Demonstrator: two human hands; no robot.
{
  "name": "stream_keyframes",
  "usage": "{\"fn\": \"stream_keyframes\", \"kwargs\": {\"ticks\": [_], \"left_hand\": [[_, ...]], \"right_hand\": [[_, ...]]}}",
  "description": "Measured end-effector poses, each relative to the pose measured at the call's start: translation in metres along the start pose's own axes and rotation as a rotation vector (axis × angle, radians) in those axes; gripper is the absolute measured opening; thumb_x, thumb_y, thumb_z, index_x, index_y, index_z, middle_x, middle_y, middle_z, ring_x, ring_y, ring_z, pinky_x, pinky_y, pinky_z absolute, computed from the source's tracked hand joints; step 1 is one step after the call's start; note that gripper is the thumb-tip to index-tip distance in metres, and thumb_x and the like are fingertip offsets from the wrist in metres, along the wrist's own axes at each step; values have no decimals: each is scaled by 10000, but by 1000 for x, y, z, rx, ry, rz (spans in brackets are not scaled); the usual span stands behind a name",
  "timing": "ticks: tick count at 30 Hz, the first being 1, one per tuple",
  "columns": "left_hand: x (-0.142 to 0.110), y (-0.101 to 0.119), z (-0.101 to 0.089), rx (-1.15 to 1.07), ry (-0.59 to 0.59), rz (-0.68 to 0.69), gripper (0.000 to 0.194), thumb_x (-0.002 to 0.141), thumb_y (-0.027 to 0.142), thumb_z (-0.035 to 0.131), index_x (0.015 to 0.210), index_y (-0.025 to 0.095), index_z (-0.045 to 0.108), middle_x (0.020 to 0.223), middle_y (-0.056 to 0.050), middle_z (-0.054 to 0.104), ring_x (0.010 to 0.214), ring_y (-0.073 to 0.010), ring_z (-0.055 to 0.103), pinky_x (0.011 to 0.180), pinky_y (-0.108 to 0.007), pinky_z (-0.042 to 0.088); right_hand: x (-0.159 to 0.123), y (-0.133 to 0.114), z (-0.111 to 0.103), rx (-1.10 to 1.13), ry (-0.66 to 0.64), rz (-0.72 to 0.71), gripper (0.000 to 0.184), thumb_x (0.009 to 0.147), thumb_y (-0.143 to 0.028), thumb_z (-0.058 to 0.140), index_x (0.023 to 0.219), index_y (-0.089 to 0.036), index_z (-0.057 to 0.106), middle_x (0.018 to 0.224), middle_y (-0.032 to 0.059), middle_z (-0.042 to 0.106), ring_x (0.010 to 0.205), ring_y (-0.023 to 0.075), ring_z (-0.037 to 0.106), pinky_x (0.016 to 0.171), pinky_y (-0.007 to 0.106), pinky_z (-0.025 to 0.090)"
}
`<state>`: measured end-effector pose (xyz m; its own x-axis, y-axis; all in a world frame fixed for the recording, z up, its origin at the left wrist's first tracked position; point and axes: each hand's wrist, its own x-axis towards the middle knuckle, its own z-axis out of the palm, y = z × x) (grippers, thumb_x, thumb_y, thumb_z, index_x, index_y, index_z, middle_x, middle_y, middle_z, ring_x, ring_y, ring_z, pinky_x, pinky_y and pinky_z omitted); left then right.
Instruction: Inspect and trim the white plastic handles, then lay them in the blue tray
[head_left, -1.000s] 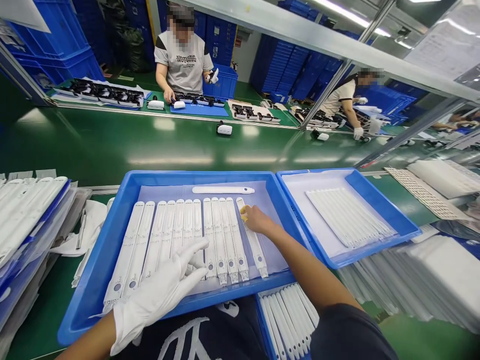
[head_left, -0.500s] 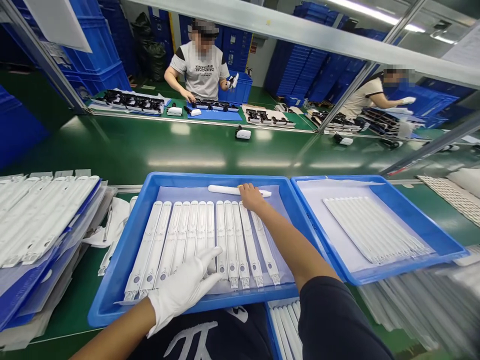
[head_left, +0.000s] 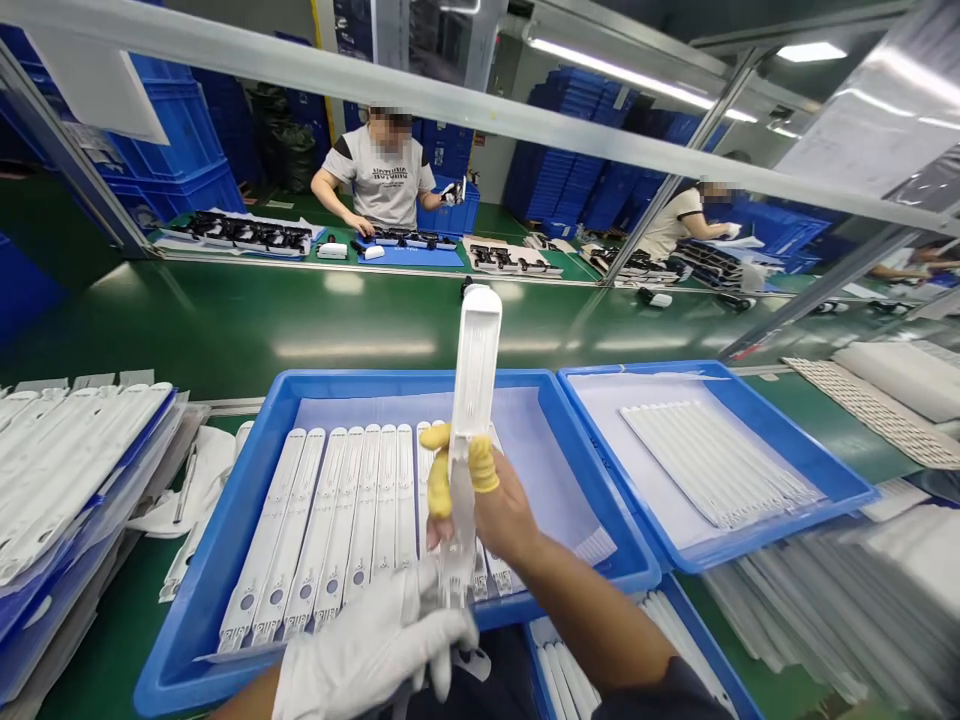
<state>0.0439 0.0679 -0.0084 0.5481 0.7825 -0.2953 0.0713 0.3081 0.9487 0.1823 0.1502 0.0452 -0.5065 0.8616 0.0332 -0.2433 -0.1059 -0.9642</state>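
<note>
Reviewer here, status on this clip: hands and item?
Right hand, yellow finger cots, pinching long white plastic strip upright. White-gloved left hand at strip's lower end. Below: row of similar strips in blue plastic tray.

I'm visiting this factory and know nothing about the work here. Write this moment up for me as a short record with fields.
Right hand: bare hand with yellow finger cots, pinching the strip
Held item: long white plastic strip, upright
Left hand: white-gloved hand, at the strip's lower end
Below: blue tray holding a row of similar strips
To the right: second blue tray of thin white strips
Across the belt: co-worker
</note>
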Motion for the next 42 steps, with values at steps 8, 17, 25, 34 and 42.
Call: {"fn": "stream_keyframes", "kwargs": {"ticks": [8,17,25,34,42], "left_hand": [[-14,-31,-3,2,-55,8,375,781,605,705,1037,337,762,818,-56,749,808,-296,709,708,-416,602],[-22,-45,0,-39,-100,-10,494,842,689,614,1127,304,732,911,-95,733,779,-274,698,716,-407,592],[-26,-3,7,-329,175,74,523,851,570,726,1189,176,669,863,-55,688,650,-132,587,685,-287,530],[-24,16,1,-341,429,136,607,837,486,776,1369,236,627,768,15,613,688,-133,559,697,-266,520],[-16,20,-3,-356,210,97,392,975,534,573,1026,180,733,725,-29,675,683,-152,627,759,-300,545]], "right_hand": [[-15,23,21,260,-50,39,705,861,-807,473,1162,-188,621,580,-61,560,372,80,457,411,230,456],[-14,17,31,343,15,121,709,838,-829,478,1082,-191,669,582,-66,477,385,58,320,367,202,302],[26,-28,32,392,280,46,391,948,-603,558,1117,-260,639,622,-83,293,474,75,201,394,166,222],[50,-29,26,370,398,-10,275,990,-417,570,1235,-291,580,705,-65,405,509,53,369,449,134,368],[46,-18,20,389,426,57,336,940,-192,593,1243,-330,545,1052,-49,671,953,90,679,857,242,581]]}}
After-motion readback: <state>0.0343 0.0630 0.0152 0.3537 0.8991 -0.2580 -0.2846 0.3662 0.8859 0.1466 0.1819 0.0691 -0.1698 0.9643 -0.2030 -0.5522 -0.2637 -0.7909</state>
